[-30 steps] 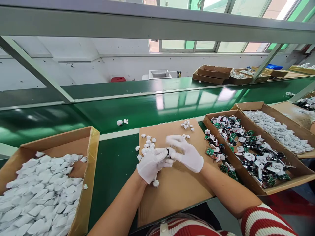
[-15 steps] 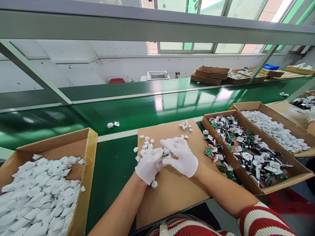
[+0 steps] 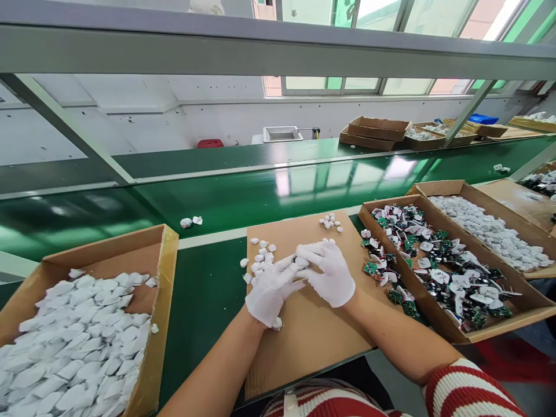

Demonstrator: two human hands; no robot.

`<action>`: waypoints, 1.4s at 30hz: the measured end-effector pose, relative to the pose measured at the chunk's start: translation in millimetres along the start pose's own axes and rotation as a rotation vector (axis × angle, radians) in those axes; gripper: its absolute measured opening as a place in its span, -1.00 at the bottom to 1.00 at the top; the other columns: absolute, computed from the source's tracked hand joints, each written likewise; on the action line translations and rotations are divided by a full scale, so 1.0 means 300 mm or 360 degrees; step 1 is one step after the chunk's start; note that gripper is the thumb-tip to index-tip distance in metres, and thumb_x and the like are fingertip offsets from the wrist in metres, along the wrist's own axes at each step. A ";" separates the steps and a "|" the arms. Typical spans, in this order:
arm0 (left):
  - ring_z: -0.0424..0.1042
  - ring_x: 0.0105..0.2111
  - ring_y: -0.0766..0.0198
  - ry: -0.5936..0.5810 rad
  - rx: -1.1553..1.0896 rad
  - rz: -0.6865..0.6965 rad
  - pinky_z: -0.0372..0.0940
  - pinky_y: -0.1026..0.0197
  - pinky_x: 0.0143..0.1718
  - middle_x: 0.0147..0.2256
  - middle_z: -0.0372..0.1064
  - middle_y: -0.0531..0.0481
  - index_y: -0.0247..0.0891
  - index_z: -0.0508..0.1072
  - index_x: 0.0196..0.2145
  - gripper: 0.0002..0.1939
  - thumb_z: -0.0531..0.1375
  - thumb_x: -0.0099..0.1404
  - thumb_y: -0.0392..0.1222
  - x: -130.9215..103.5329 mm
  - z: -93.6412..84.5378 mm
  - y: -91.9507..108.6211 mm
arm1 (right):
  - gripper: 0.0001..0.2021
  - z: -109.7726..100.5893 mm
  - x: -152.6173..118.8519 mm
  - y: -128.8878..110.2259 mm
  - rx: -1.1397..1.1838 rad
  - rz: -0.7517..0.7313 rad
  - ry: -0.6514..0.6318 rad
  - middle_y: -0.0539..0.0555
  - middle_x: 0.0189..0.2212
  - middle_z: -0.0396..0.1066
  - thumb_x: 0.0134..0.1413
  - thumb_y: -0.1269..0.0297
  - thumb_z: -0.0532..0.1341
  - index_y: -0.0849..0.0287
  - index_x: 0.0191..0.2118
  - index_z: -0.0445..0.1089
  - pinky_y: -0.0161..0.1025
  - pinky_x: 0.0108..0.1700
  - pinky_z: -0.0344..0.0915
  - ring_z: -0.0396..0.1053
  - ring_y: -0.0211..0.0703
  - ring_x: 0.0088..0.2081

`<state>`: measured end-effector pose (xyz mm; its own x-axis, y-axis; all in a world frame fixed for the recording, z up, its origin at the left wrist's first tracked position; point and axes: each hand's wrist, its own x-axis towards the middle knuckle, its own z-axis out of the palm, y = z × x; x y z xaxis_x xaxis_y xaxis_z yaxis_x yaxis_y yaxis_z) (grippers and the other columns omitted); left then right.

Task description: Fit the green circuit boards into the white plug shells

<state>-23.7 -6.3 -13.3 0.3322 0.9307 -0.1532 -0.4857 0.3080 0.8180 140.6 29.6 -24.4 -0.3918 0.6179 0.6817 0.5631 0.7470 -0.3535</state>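
Observation:
Both hands wear white gloves and meet over a brown cardboard sheet [image 3: 304, 347]. My left hand [image 3: 271, 289] and my right hand [image 3: 328, 272] pinch one small white part [image 3: 300, 262] between their fingertips; a dark bit shows at its top edge. Several small white pieces [image 3: 262, 255] lie just beyond my left hand, and one more [image 3: 277, 324] sits beside its wrist. A second small group of white pieces [image 3: 330, 222] rests near the sheet's far edge. Green circuit boards with wires [image 3: 377, 263] are piled at the sheet's right side.
At the left stands a box [image 3: 165, 324] of flat white pieces. On the right are a box [image 3: 438, 330] of wired boards and a box [image 3: 469, 185] of white parts. A green conveyor belt [image 3: 243, 197] runs behind, under a metal beam [image 3: 278, 55].
My fingers have drawn up to the single white part, and my left hand's fingers now point more forward. The view has shifted slightly, moving the scene a little to the right.

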 end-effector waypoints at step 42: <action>0.39 -0.11 0.00 0.0281 0.0118 0.0113 0.34 0.07 -0.08 -0.29 0.47 -0.11 -0.20 0.56 -0.34 -0.67 0.39 0.12 0.12 0.003 0.056 -0.004 | -0.81 0.016 -0.042 -0.074 -0.0419 -0.0067 0.0195 0.00 0.08 0.53 0.24 0.33 0.26 -0.04 -0.06 0.50 0.09 0.19 0.14 0.38 0.00 0.08</action>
<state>-9.1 -9.2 -5.1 0.1491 0.9717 -0.1829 -0.4401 0.2309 0.8678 129.4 6.5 -28.2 -0.3369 0.5415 0.7703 0.7239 0.6721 -0.1559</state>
